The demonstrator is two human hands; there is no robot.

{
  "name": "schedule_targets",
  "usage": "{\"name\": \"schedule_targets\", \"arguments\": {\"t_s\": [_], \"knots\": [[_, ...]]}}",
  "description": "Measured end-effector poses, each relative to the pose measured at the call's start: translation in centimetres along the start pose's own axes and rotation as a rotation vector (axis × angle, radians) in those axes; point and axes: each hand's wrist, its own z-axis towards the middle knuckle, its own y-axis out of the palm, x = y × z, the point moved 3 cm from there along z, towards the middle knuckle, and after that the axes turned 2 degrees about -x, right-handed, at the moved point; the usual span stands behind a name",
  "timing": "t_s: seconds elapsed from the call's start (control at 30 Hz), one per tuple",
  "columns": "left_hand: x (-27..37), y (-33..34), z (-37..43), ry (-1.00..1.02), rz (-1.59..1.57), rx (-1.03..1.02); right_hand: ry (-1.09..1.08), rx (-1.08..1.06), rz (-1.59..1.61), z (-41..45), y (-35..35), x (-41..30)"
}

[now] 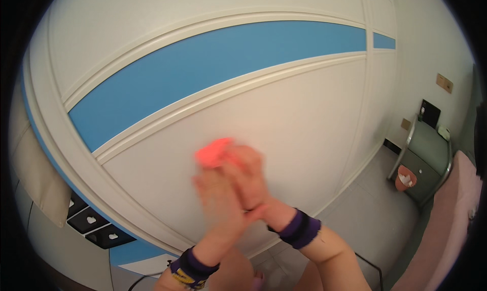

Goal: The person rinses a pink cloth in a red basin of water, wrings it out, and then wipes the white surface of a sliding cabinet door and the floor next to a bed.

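A coral-pink cloth [214, 153] is bunched in my right hand [249, 171], in front of the white lower panel of a wardrobe door [296, 127]. Blur hides how firmly it meets the panel. My left hand [218, 199] is just below and left of the right one, its fingers stretched upward and its thumb spread across toward the right wrist. Nothing shows in the left palm, but whether its fingertips touch the cloth is too blurred to tell. Purple and black wristbands circle my left wrist [194, 267] and right wrist [299, 228].
Black drawers or boxes [89, 219] and a beige cushion-like item [42, 180] are at left. A grey-green cabinet [428, 150] with a pink bin [405, 178] stands right, near pink bedding [445, 218]. Dark cables [374, 267] run low over grey floor tiles [365, 207].
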Motion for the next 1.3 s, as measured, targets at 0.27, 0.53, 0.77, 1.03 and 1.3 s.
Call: {"name": "schedule_targets", "arguments": {"t_s": [0.27, 0.53, 0.77, 1.03, 1.3], "knots": [[-3.4, -1.8, -1.0, -0.159, 0.213, 0.088, -0.227, -0.192, -0.002, 2.1, 4.7, -0.8], [2.2, 5.7, 5.5, 0.157, 0.043, 0.083, 0.122, 0.099, -0.297, -2.8, -1.7, 7.0], [6.5, 14.0, 0.7, 0.469, 0.163, -0.143, 0.592, 0.217, -0.505, -16.8, -2.9, 10.0], [5.7, 14.8, -4.2, 0.433, 0.035, -0.344, 0.749, 0.145, -0.195, -21.6, -3.1, 7.3], [1.2, 0.7, 1.0, 0.021, 0.338, -0.049, 0.009, 0.057, 0.086, -2.5, -1.3, 2.4]]}}
